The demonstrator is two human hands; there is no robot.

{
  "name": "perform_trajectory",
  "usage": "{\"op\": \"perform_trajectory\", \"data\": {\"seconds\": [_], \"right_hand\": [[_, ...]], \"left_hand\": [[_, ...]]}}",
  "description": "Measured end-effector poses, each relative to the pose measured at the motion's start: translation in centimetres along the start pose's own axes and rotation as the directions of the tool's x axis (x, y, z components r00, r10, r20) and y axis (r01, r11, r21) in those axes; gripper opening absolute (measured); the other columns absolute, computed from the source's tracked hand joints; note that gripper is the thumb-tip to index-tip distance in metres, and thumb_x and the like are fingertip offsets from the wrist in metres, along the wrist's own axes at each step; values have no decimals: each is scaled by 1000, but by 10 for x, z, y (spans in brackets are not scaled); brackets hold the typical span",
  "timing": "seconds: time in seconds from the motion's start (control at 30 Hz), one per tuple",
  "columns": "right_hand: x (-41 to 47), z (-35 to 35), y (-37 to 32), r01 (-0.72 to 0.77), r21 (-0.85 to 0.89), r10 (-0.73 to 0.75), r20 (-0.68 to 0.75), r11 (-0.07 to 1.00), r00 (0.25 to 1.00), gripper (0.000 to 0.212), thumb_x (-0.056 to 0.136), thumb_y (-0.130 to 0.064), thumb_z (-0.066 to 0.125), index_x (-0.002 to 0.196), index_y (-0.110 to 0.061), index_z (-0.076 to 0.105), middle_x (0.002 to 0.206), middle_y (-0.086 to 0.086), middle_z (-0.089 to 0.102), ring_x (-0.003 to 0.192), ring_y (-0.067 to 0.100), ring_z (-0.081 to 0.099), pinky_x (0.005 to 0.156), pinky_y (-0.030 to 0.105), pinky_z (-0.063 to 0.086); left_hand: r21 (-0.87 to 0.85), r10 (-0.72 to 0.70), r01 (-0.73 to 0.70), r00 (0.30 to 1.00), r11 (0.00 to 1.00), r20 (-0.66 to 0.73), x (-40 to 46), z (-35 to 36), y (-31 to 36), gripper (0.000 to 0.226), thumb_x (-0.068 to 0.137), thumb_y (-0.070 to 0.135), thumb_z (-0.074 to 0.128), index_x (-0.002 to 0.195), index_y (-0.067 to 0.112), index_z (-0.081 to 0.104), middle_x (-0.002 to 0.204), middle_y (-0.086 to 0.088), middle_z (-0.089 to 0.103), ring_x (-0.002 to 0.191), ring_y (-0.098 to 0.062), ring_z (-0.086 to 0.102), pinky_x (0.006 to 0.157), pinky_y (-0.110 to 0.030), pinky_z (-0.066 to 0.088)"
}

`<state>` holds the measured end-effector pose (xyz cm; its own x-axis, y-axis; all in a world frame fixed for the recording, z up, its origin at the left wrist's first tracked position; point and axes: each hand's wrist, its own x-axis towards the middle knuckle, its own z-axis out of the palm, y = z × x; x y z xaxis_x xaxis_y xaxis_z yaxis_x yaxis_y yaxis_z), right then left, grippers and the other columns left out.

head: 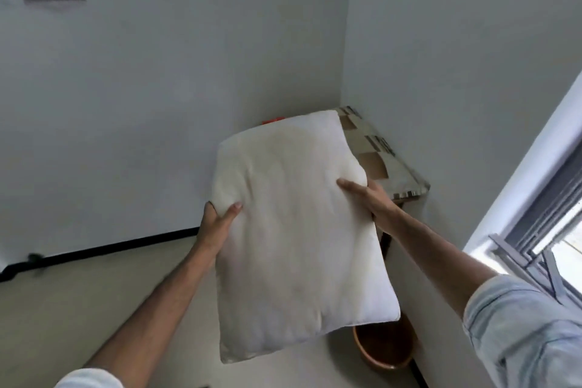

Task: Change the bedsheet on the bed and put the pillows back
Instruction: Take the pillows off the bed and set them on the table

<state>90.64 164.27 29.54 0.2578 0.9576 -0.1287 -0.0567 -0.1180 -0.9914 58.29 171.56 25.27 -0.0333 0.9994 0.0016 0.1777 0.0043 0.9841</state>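
A plump white fabric pillow without a case (pixel 296 239) is held up in the air in front of the person, its long side running away from the camera toward the room corner. The left hand (pixel 217 220) grips the pillow's left edge about halfway along, with the thumb pressed into the top face and the other fingers curled out of sight underneath. The right hand (pixel 370 198) holds the pillow's right edge nearer the far end, thumb lying on the top face and the remaining fingers hidden behind the edge. Both forearms reach out from rolled-up pale blue denim sleeves (pixel 522 324).

Beyond the pillow's far end, in the corner, stands a small table draped in a beige and brown patchwork-print cloth (pixel 378 148); the pillow hides most of it. A small orange object (pixel 273 120) peeks out just past the pillow's far edge. Below the pillow's near right corner sits a round brown basin (pixel 385 346) on the pale floor. To the pillow's right is a grey-framed window (pixel 541 224).
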Motion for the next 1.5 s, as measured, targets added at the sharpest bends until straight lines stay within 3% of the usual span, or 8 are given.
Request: {"op": "perform_trajectory", "data": {"seconds": [0.17, 0.47, 0.6, 0.73, 0.83, 0.97, 1.27, 1.5], "right_hand": [[122, -38, -45, 19, -107, -32, -121, 994, 992, 52, 73, -47, 84, 115, -22, 66, 105, -3, 75, 93, 18, 73, 81, 32, 58], [307, -89, -94, 104, -185, -139, -185, 977, 973, 21, 87, -26, 76, 104, -15, 71, 87, -6, 74, 69, 4, 72, 60, 17, 54], [387, -116, -122, 56, -322, -153, -283, 945, 947, 45, 86, -37, 76, 117, -7, 67, 107, 6, 73, 88, 18, 73, 77, 30, 54], [443, -135, -128, -126, -738, -303, -418, 663, 856, 65, 94, -39, 66, 145, -6, 41, 145, 17, 43, 133, 33, 44, 111, 38, 36], [463, -126, -94, -64, -911, -298, -199, 406, 934, 84, 92, -68, 45, 152, -11, 35, 159, 18, 29, 147, 32, 28, 119, 38, 20], [477, -115, -15, 50, -995, -31, 47, 91, 998, 105, 74, -91, 0, 159, -31, 13, 168, 1, 4, 154, 22, 7, 123, 46, 7], [484, -118, 3, 112, -985, -153, 91, 134, 984, 89, 84, -79, 7, 158, -31, 15, 168, -3, 3, 154, 21, 3, 124, 51, 3], [493, 2, -29, 597, -797, -114, 587, 93, 801, 90, 85, -74, 11, 159, -23, 15, 167, 2, 8, 154, 23, 6, 123, 54, 7]], "left_hand": [[-50, -1, 4, 999, 999, 48, 95, 72, 28, 41, 94, 31, 72, 123, 12, 50, 113, 7, 62, 108, -18, 61, 98, -38, 50], [-176, 91, -46, 961, 983, 260, 275, 181, 40, 64, 91, 23, 76, 147, 19, 44, 136, 6, 62, 120, -11, 62, 99, -34, 52], [-169, 169, -115, 922, 979, 350, 357, 231, 52, 77, 85, 16, 81, 149, 22, 39, 136, 12, 56, 121, 0, 55, 97, -18, 48], [-137, 146, -91, 871, 986, 469, 409, 282, 47, 105, 75, 29, 91, 156, 21, 25, 148, 7, 49, 130, -3, 53, 104, -22, 49], [65, 29, -80, 818, 995, 574, 416, 314, 27, 123, 70, 59, 83, 162, 35, 4, 167, -1, 20, 151, -20, 26, 122, -41, 26], [195, -47, -90, 795, 977, 605, 413, 331, -1, 87, 99, 45, 61, 162, 36, 2, 169, -3, 3, 155, -19, 2, 120, -32, 6], [266, 107, -291, 834, 919, 541, 401, 319, -26, 71, 102, 59, 42, 160, 47, 3, 170, 14, 1, 155, -2, -3, 125, -37, 10], [727, 172, -359, 931, 585, 321, 371, 256, -34, 68, 102, 57, 31, 161, 25, 21, 171, -1, 9, 152, -23, 26, 117, -52, 32]]}}
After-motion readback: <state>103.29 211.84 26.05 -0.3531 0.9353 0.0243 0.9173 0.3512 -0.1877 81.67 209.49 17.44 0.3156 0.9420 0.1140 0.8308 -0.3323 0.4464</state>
